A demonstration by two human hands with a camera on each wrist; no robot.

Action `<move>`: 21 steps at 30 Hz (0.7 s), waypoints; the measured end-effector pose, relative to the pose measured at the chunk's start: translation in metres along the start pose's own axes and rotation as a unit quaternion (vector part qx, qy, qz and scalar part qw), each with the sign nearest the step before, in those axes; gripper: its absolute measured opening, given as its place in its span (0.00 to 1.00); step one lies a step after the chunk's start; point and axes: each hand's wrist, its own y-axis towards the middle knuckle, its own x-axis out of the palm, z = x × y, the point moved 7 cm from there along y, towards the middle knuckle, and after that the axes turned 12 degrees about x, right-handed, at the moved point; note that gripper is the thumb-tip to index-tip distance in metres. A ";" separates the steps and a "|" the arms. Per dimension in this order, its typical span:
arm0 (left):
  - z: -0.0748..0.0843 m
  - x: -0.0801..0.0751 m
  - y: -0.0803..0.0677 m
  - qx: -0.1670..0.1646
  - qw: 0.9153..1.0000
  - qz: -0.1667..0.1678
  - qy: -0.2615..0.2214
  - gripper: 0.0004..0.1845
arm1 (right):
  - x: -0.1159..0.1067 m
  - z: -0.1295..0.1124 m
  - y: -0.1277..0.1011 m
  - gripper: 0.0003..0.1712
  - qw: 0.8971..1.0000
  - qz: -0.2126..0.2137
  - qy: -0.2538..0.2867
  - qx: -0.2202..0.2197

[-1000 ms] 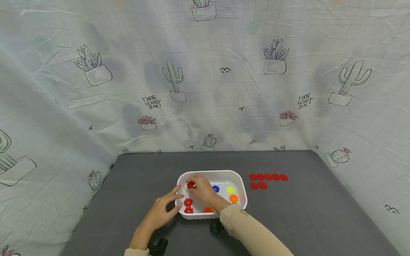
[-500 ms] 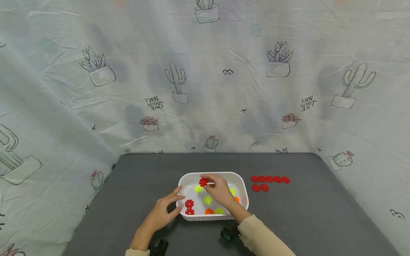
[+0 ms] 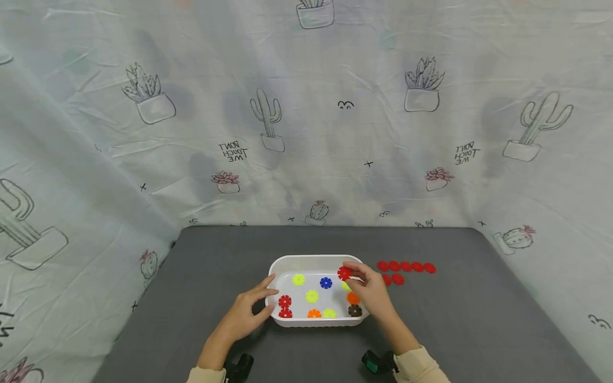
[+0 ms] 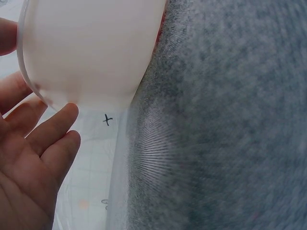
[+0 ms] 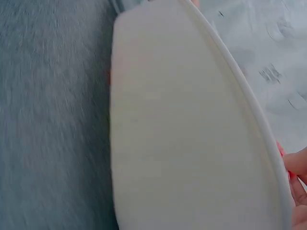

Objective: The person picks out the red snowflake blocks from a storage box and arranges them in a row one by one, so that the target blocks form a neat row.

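My right hand (image 3: 375, 292) pinches a red notched plastic disc (image 3: 344, 273) between thumb and fingertips, over the right part of a white tray (image 3: 316, 323). In the right wrist view the tray's wall (image 5: 192, 120) hides most of that hand, and a sliver of red disc (image 5: 279, 148) shows by the fingertips. My left hand (image 3: 244, 314) touches the tray's left rim with spread fingers, its fingertips (image 4: 72, 112) against the outer wall. Inside the tray lie two red discs (image 3: 284, 301), a blue one (image 3: 325, 283), a dark brown one (image 3: 355, 310), and several yellow and orange ones.
Several red discs (image 3: 406, 266) form a row on the grey table (image 3: 469, 319) right of the tray, with two more red discs (image 3: 397, 279) in front of them. Behind the table hangs a pale cloth (image 3: 306, 133) printed with cacti.
My right hand has carried the red disc from the tray's left side across to its right side, uncovering the discs in the middle. My left hand has stayed at the left rim.
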 end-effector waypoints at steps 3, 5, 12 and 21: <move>-0.001 0.000 -0.001 -0.009 1.000 -0.005 -0.005 0.17 | -0.016 0.001 -0.001 0.20 1.000 0.017 0.010 -0.011; -0.001 0.001 -0.001 -0.012 1.000 -0.008 -0.009 0.17 | -0.028 0.003 0.000 0.20 0.999 0.029 0.021 -0.029; -0.001 0.002 -0.002 -0.017 1.000 -0.011 -0.020 0.18 | -0.072 0.019 0.004 0.21 0.994 0.079 0.057 -0.058; -0.001 0.001 -0.002 -0.018 1.000 -0.013 -0.022 0.18 | -0.110 0.049 0.006 0.25 0.991 0.107 0.076 -0.006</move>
